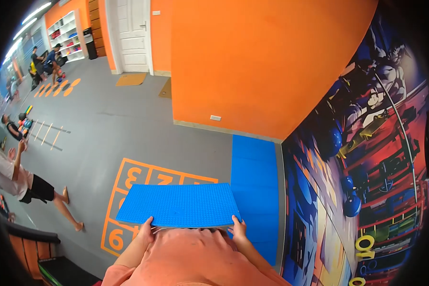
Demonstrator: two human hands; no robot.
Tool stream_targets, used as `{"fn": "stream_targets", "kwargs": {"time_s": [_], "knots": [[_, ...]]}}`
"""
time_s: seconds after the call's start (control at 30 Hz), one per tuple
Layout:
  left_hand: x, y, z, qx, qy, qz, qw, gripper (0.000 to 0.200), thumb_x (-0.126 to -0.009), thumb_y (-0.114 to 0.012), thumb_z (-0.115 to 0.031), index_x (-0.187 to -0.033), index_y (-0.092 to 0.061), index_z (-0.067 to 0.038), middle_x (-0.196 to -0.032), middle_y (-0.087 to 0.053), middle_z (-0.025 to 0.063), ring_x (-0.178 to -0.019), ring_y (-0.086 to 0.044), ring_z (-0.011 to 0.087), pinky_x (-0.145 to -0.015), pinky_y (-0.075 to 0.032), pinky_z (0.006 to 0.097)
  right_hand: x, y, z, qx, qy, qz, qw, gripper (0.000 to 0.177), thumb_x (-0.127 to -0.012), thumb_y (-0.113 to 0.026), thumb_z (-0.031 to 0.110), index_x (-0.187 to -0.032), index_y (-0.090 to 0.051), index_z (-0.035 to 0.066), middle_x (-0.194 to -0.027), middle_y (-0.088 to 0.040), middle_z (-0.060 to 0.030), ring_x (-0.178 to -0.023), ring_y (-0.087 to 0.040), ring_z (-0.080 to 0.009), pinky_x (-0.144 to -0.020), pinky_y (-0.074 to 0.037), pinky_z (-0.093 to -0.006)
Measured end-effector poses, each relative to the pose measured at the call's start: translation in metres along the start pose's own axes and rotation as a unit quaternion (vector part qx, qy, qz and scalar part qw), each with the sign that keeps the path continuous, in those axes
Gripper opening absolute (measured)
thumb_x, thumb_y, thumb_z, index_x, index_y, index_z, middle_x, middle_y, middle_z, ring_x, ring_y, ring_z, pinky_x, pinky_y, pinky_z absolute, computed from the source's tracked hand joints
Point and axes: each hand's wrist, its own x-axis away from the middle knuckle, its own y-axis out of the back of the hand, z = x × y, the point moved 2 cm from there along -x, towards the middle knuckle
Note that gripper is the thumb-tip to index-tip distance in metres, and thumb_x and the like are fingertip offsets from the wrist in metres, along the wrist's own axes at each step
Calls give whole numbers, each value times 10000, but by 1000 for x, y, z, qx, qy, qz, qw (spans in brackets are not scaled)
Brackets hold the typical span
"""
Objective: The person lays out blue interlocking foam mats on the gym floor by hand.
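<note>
A blue rectangular board (178,202) with a bumpy, textured top is held level against the front of my body. A thin greyish edge shows under its near side; whether it is one piece or stacked sheets is hard to make out. My left hand (146,231) grips the near edge left of centre, thumb on top and fingers mostly hidden beneath. At the near right corner, my right hand (238,228) is closed round the board in the same way. Below the board, an orange number grid (120,186) marked on the grey floor is partly covered from view.
Blue floor mats (256,190) run along the right wall, which carries a colourful mural (348,176). An orange wall (252,62) juts out ahead. On the left a person in a light shirt (14,171) walks; other people are farther back. A dark-topped platform (69,272) stands lower left.
</note>
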Motion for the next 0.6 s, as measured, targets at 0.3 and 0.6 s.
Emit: {"fn": "stream_targets", "kwargs": {"time_s": [0.3, 0.6], "knots": [[-138, -111, -77, -28, 140, 148, 979, 480, -1009, -438, -425, -1272, -495, -27, -1164, -615, 193, -1074, -619, 348, -977, -476, 514, -88, -32, 81, -17, 31, -92, 995, 428, -874, -685, 207, -1251, -593, 27, -1100, -649, -85, -933, -629, -267, -690, -542, -400], [-202, -283, -234, -115, 47, 133, 983, 246, -969, -578, -414, -929, -534, -175, -613, -476, -19, -453, -452, 125, -381, -433, 277, -260, -103, 257, 46, 94, -33, 994, 375, -849, -701, 287, -1184, -596, 155, -1047, -646, -50, -719, -606, -177, -572, -440, -353]]}}
